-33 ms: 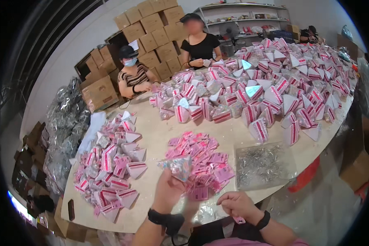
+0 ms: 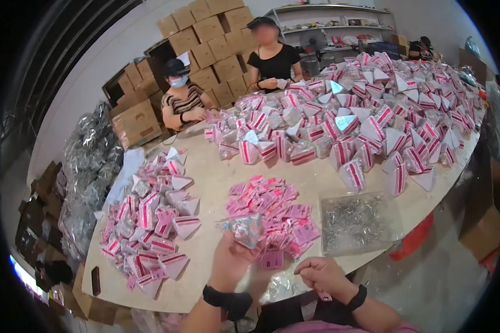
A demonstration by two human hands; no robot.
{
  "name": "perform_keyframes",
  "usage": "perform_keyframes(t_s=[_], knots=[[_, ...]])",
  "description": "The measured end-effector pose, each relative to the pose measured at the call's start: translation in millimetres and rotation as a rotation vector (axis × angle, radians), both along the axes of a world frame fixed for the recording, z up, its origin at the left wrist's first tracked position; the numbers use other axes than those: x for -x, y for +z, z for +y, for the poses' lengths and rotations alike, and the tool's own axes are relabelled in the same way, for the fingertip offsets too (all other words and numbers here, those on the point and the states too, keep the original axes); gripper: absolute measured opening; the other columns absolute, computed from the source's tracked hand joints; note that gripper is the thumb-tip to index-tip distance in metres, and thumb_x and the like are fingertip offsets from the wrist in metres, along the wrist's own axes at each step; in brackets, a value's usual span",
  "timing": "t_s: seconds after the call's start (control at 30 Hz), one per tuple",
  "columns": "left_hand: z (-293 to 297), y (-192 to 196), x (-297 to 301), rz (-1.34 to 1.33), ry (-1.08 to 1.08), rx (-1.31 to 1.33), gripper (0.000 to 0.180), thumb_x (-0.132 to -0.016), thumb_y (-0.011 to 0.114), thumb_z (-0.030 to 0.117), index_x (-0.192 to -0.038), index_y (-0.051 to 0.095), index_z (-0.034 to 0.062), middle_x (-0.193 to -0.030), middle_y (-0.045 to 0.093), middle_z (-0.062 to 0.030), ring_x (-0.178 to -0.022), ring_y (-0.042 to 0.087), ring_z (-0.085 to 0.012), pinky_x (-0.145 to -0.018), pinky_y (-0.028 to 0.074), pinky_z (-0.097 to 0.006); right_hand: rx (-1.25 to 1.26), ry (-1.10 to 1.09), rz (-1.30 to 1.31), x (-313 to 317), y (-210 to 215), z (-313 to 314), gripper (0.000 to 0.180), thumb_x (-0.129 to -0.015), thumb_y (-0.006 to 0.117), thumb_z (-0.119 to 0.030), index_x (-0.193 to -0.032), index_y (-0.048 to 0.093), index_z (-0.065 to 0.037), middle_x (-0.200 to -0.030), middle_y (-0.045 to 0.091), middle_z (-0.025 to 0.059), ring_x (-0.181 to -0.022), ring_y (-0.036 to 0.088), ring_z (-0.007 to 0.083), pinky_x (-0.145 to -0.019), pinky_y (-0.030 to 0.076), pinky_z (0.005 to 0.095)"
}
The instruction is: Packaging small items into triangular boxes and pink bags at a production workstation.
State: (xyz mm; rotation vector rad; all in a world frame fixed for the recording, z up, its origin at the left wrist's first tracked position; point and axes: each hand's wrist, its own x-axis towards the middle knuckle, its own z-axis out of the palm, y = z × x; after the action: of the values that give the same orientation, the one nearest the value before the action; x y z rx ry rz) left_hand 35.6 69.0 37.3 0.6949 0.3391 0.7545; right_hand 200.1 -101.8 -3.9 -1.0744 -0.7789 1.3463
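Observation:
My left hand is closed round a shiny, iridescent triangular packet, held up over the near edge of a heap of pink cards. Farther right, my right hand is curled, thumb against fingers. A bit of pink card pokes out beneath that hand; the rest of it is hidden. Just beyond the right hand lies a clear shallow tray full of small thin metal pieces. A clear plastic wrapper rests on the table between my wrists.
Bagged triangular packets with pink bands are piled on the left of the table. A larger pile covers its far right. Two co-workers are across the table, before stacked cartons. Clear plastic bags are heaped at left.
The view has shifted very slightly. Both hands keep their places and grips.

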Motion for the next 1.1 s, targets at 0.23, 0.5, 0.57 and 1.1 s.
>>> perform_keyframes(t_s=[0.23, 0.5, 0.57, 1.1], knots=[[-41.1, -41.3, 24.6, -0.034, 0.17, -0.011, 0.053, -0.094, 0.046, 0.038, -0.13, 0.037, 0.0009, -0.129, 0.047, -0.0164, -0.119, 0.046, -0.0336, -0.098, 0.04, -0.047, -0.309, -0.085, -0.514, 35.8, 51.1, 14.6, 0.017, -0.086, 0.057, -0.006, -0.1, 0.063, 0.002, -0.073, 0.06, 0.0046, -0.064, 0.054, 0.0083, -0.058, 0.045, 0.0233], [-55.7, -44.9, 23.2, 0.06, 0.281, -0.167, 0.029, -0.089, 0.058, 0.024, -0.109, 0.044, 0.0086, -0.101, 0.055, -0.0038, -0.088, 0.056, -0.0148, -0.071, 0.047, -0.027, -0.451, -0.177, -0.84, 57.3, 63.7, 25.1, 0.019, -0.083, 0.056, -0.006, -0.1, 0.062, 0.002, -0.085, 0.065, 0.0166, -0.073, 0.064, 0.0248, -0.065, 0.05, 0.0304], [-64.7, -30.2, 22.2, -0.046, 0.325, -0.044, 0.034, -0.087, 0.061, 0.024, -0.111, 0.042, 0.0083, -0.1, 0.054, -0.0034, -0.085, 0.056, -0.0131, -0.069, 0.047, -0.026, -0.443, -0.169, -0.896, 57.8, 66.3, 26.9, 0.019, -0.082, 0.056, -0.006, -0.099, 0.063, 0.002, -0.084, 0.065, 0.0173, -0.074, 0.065, 0.0271, -0.065, 0.05, 0.0317], [-70.1, -27.1, 16.9, 0.035, 0.511, -0.339, 0.051, -0.084, 0.066, 0.022, -0.123, 0.037, 0.0061, -0.109, 0.055, -0.0048, -0.094, 0.057, -0.0147, -0.08, 0.047, -0.028, -0.416, -0.191, -0.938, 58.6, 68.8, 29.5, 0.016, -0.08, 0.057, -0.006, -0.093, 0.065, 0.0, -0.08, 0.065, 0.0162, -0.071, 0.065, 0.028, -0.062, 0.051, 0.0327]])
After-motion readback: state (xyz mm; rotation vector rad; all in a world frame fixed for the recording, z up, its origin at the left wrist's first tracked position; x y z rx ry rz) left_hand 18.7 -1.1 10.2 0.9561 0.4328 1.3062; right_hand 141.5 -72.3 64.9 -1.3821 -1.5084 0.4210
